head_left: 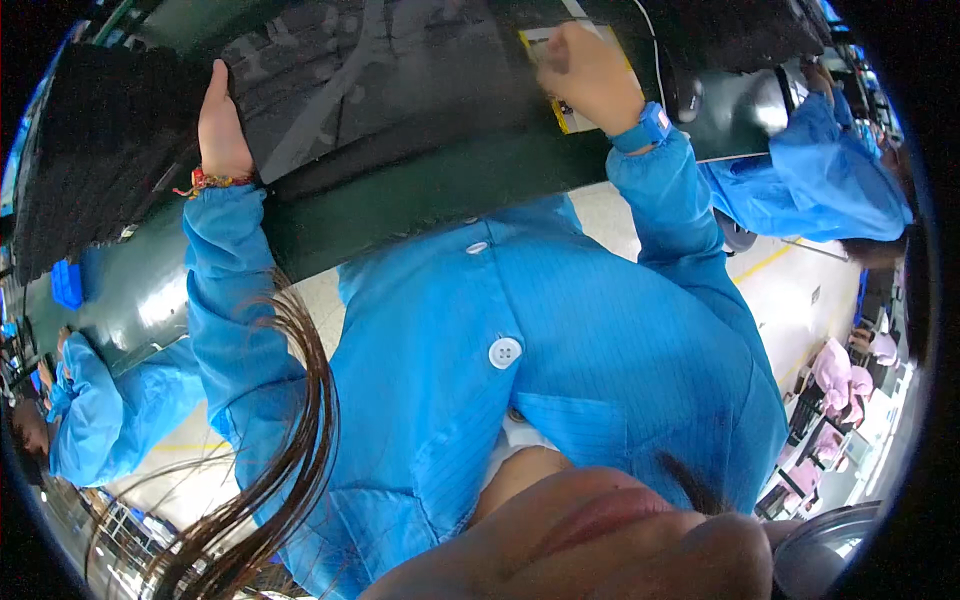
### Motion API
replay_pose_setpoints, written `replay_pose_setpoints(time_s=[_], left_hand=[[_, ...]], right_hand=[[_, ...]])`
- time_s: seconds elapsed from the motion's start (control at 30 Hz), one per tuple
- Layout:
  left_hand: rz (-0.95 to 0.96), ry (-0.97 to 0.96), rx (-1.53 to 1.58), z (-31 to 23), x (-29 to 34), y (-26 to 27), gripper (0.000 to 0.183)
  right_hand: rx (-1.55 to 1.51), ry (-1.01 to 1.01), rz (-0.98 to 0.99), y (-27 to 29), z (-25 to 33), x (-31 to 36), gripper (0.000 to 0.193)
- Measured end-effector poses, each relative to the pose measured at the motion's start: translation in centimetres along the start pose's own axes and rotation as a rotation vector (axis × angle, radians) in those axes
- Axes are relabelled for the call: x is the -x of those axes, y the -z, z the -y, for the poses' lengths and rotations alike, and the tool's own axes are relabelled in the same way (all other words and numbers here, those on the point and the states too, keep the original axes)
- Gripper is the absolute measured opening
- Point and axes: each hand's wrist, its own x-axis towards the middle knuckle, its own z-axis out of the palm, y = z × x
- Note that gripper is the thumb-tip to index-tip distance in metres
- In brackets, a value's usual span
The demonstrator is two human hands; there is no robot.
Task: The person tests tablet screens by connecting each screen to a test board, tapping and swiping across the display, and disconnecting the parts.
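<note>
My left grip (223,122) is wide beside a broad, dark, glossy sheet (400,90); my right grip (578,70), curled over a yellow-bordered rectangular card (575,119), holds what I cannot tell, if anything.

Factory workshop, dark green workbench (420,200), blue-coated co-workers (835,180), pink-clad people (833,375)

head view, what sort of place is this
Probably a factory or workshop floor: a co-worker in a blue coat sits at the green bench, with people in pink and a yellow floor line beyond.
</note>
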Motion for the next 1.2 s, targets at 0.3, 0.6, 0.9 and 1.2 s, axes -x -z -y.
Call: replay_pose_setpoints(time_s=[0.3, 0.6, 0.9, 1.2], left_hand=[[0.038, -0.288, -0.197, -0.9, 3.4, -1.1, 0.031], [1.204, -1.051, -0.543, -2.2, 10.8, -3.4, 0.025], [0.516, -1.595, -1.647, -3.6, 7.1, 1.3, 0.035], [0.531, -1.163, -1.806, -0.8, 5.0, 4.4, 0.045]], right_hand=[[0.245, 0.181, -0.434, 3.2, 1.0, 1.0, 0.038], [-1.104, -0.312, 0.275, 6.3, 2.3, 2.1, 0.052], [-0.72, -0.137, 0.318, 4.3, 2.9, -1.7, 0.083], [-0.501, -0.116, 0.333, 4.8, 3.2, -4.8, 0.069]])
